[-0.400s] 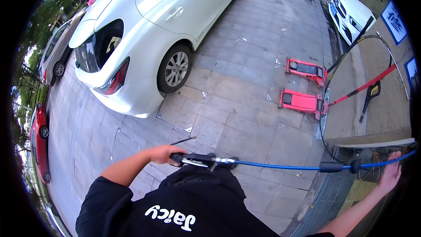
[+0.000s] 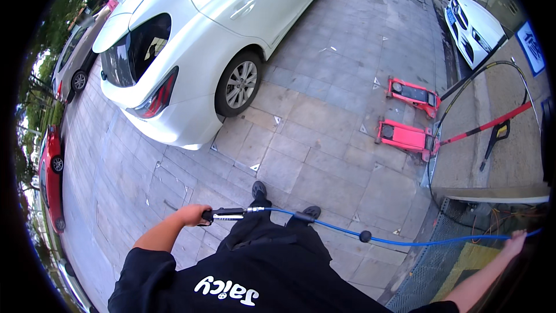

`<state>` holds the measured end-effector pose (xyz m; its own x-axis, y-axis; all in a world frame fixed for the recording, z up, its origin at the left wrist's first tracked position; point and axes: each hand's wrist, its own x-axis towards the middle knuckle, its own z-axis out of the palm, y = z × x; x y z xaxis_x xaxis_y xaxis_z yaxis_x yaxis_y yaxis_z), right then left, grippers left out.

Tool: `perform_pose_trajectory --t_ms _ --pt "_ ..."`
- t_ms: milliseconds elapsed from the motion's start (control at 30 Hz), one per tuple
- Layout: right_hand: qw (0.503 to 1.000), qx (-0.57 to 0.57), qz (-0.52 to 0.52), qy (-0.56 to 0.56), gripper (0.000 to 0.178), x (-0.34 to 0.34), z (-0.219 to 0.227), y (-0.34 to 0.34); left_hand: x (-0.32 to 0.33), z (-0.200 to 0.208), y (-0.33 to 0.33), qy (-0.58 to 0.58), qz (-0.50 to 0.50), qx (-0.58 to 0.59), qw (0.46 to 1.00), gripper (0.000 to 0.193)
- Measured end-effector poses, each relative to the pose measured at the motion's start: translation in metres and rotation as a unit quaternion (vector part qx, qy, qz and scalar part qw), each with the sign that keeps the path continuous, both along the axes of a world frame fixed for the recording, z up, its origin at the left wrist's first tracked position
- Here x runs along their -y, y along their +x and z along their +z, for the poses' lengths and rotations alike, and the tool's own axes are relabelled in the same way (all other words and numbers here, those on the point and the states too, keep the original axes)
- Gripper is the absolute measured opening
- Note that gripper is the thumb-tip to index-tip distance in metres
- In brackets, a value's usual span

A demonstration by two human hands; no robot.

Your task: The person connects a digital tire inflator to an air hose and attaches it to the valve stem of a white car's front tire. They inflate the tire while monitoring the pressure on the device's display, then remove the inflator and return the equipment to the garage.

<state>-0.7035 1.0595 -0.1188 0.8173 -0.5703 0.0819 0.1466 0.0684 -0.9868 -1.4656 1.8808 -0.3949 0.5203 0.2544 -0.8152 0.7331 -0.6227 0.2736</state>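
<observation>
My left hand (image 2: 194, 214) is closed around the handle of a black air gun (image 2: 229, 214) with a silver lever, held in front of my body. From its metal coupling a blue hose (image 2: 417, 243) sags across to the right. A black sleeve and a black stopper ball (image 2: 365, 236) sit along that hose. Far to the right, my right hand (image 2: 514, 243) has its fingers wrapped round the hose. A thin dark line by the gun's far end is too faint to make out.
A white car (image 2: 197, 81) with a raised tailgate stands ahead on the left. Two red floor jacks (image 2: 405, 137) lie at right, near a yellow-and-black spray gun (image 2: 498, 133). A metal mesh panel (image 2: 423, 255) borders the paving beside my right arm. A red car (image 2: 52, 179) is far left.
My right hand, earlier spread against the hose, now grips it. The stopper ball and sleeve have moved left, and the hose hangs slacker. My left hand has shifted left with the air gun.
</observation>
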Motion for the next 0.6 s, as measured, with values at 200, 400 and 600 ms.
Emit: perform_pose_trajectory --t_ms 200,400,600 --pt "0.978 -0.188 0.006 -0.093 0.017 -0.306 -0.31 -0.182 -0.017 0.015 0.031 0.03 0.067 -0.034 0.997 0.049" --pt "0.825 -0.388 0.229 -0.343 0.033 -0.544 -0.517 -0.396 -0.07 0.003 0.002 0.048 0.105 -0.068 0.991 0.049" --pt "0.474 -0.186 0.765 -0.394 0.021 -0.74 -0.635 -0.628 -0.138 -0.014 -0.049 0.096 0.176 -0.14 0.97 0.051"
